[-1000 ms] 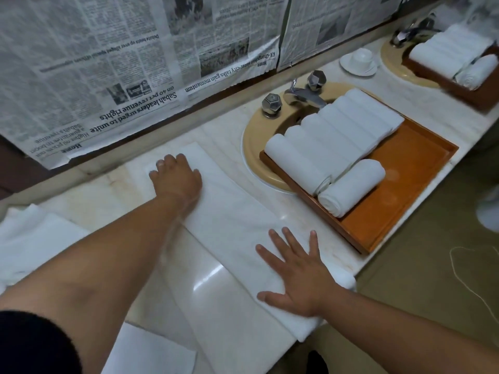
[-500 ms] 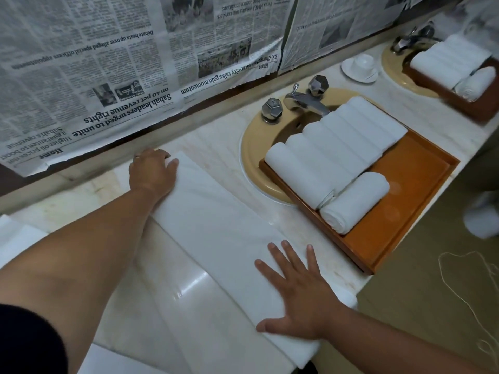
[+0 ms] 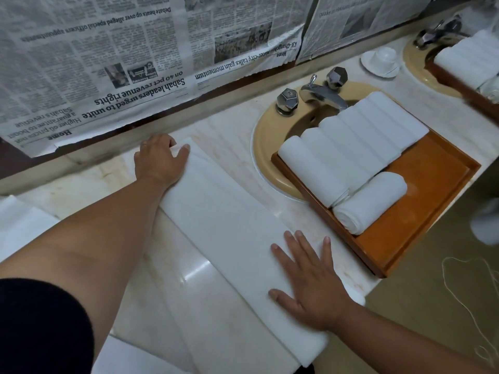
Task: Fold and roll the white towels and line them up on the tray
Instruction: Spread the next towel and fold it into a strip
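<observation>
Our left hand (image 3: 159, 161) pinches the far end of the folded towel (image 3: 229, 233) on the bench (image 3: 237, 147); our right hand (image 3: 310, 282) presses flat, fingers spread, on its near end. To the right, rolled towels (image 3: 351, 149) lie in the tray (image 3: 432, 190).

Folded towel (image 3: 229, 233): matt white cloth. Counter (image 3: 172, 306): glossy polished marble. Tray (image 3: 421, 211): smooth lacquered wood. Tap (image 3: 324, 94) at 1 o'clock: shiny faceted metal. Newspaper (image 3: 108, 63): matt paper.
</observation>
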